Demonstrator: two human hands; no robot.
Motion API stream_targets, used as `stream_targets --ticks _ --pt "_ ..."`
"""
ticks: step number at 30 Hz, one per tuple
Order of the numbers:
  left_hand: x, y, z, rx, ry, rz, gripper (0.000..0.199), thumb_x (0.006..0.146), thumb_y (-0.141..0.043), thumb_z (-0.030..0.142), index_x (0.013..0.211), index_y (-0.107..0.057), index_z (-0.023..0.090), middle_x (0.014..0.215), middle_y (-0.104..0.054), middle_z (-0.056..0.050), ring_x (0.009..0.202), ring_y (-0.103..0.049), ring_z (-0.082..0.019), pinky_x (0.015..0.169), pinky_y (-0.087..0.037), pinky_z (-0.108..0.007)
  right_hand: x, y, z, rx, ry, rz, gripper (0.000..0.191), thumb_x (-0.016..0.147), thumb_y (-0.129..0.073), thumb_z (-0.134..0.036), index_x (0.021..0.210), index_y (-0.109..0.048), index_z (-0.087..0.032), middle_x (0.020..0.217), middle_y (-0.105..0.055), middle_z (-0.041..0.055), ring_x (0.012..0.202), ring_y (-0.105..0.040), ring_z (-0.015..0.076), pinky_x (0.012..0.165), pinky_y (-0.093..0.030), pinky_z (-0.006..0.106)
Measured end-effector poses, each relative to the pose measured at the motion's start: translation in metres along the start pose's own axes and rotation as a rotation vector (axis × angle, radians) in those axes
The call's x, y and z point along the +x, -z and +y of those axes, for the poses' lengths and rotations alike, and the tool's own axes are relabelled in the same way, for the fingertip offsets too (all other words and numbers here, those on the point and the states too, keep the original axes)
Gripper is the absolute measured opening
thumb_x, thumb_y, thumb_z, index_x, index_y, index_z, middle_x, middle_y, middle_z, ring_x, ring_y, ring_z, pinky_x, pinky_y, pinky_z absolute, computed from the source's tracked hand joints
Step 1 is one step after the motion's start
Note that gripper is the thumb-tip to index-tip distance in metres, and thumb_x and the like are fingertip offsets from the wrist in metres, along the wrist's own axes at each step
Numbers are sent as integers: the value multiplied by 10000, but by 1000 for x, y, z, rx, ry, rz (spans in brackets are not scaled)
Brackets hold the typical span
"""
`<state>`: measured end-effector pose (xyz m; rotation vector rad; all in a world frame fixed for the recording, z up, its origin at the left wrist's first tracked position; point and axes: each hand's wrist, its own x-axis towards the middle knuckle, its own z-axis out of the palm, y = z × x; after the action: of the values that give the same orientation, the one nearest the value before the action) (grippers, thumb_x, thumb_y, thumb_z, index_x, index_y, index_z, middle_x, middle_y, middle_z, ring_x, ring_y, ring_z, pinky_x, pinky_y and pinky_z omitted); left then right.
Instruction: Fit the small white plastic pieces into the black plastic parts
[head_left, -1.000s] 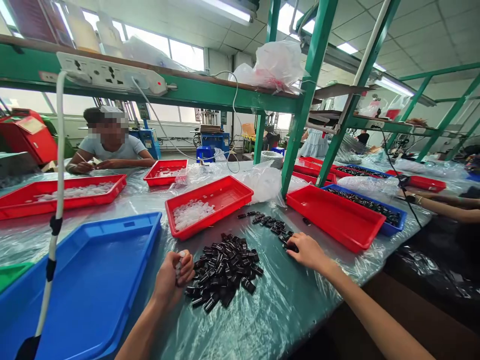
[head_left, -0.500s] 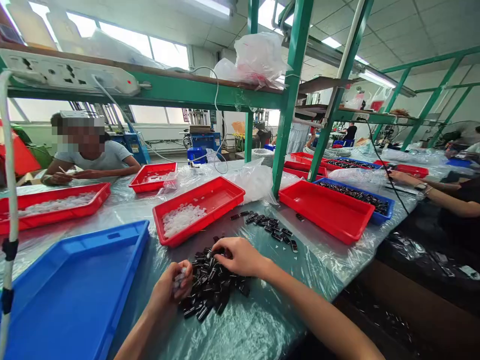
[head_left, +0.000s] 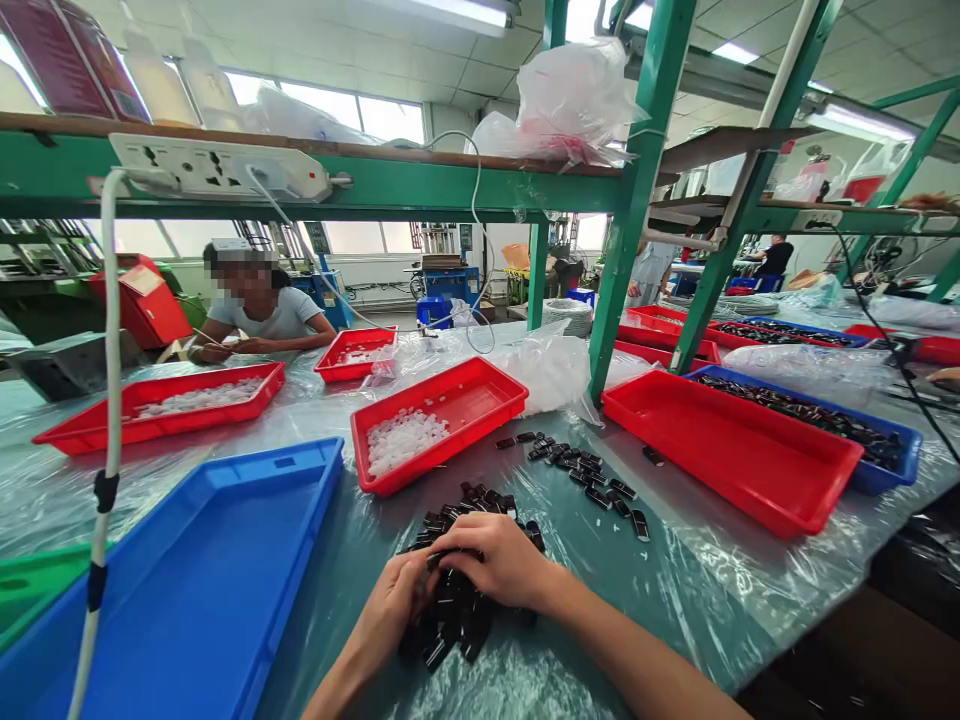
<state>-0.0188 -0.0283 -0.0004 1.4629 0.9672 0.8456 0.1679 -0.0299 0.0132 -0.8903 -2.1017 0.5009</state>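
My two hands meet over a heap of small black rectangular parts [head_left: 450, 625] on the plastic-covered table. My right hand [head_left: 502, 560] is closed, its fingertips pinching one dark part [head_left: 455, 554]. My left hand [head_left: 397, 595] is also closed, with thumb and forefinger against that same part. The small white pieces seen in the left palm half a second ago are now hidden by the fingers. Beyond the heap, a red tray [head_left: 480, 385] holds a pile of white pieces [head_left: 405, 440]. More black parts [head_left: 581, 465] lie in a loose row to its right.
A blue tray [head_left: 217, 560] lies at my left, and a red tray [head_left: 727, 440] at my right. Behind that is a blue tray of black parts [head_left: 810, 410]. A green post [head_left: 637, 220] and shelf stand ahead. A person [head_left: 262, 315] sits across the table.
The view has swung left. My hands were apart and have come together; the right one brought a black part from the heap to the left fingertips.
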Motion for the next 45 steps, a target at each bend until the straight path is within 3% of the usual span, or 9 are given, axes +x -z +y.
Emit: stream_targets --ticks 7,11,18,25,28,32,35,39,45 --pt "0 2 -2 113 -71 0 432 828 -463 535 704 -612 149 531 -325 43 490 -247 -103 463 -199 -239 -2 -1 -2 25 20 35 215 912 -595 -203 1069 -732 -258 929 -734 17 840 -660 147 799 -492 233" --pt "-1 0 -1 183 -102 54 390 802 -473 495 647 -581 154 539 -335 31 507 -263 -108 474 -204 -241 -2 -4 -4 -14 49 73 198 906 -597 -198 1039 -742 -227 925 -745 27 845 -664 155 795 -498 238" --pt "1 -3 2 2 -17 193 374 713 -517 507 509 -487 194 474 -364 30 463 -279 -111 437 -234 -248 -2 -17 -4 17 22 193 200 932 -577 -230 1059 -732 -218 973 -755 25 881 -677 136 848 -506 220" --pt "10 -2 -6 -10 -2 300 472 699 -581 599 497 -450 192 480 -390 35 474 -314 -105 436 -259 -234 0 -22 2 -125 32 171 220 942 -569 -293 1103 -711 -243 997 -751 14 896 -680 142 831 -503 225" --pt "11 4 -5 -145 38 314 457 715 -598 573 523 -415 200 458 -327 70 432 -273 -79 414 -226 -208 0 -15 0 -204 0 139 221 932 -585 -317 1095 -711 -237 989 -750 24 887 -675 155 814 -497 241" --pt "9 18 7 -468 91 358 356 774 -567 432 552 -405 204 431 -279 98 360 -198 -52 372 -193 -188 -6 10 3 -300 -35 -12 238 893 -642 -380 1065 -722 -238 994 -745 35 928 -647 184 853 -483 285" --pt "7 28 17 -688 87 329 301 798 -522 323 550 -406 196 441 -297 90 337 -192 -42 352 -202 -181 -2 37 19 -366 -93 -41 292 894 -633 -430 1091 -708 -228 1080 -723 45 1011 -607 199 927 -454 315" --pt "5 34 24 -909 110 187 233 782 -491 227 564 -419 185 462 -336 74 320 -211 -36 331 -214 -174 26 68 59 -637 -419 -64 245 941 -555 -298 1132 -687 -219 1120 -702 53 1042 -588 198 921 -439 300" --pt "3 35 24 -999 148 100 83 759 -473 150 678 -491 155 576 -483 35 316 -236 -16 316 -220 -159 64 65 106 -742 -556 -110 316 843 -537 -64 1098 -706 -144 1159 -672 171 1152 -535 302 947 -409 415"
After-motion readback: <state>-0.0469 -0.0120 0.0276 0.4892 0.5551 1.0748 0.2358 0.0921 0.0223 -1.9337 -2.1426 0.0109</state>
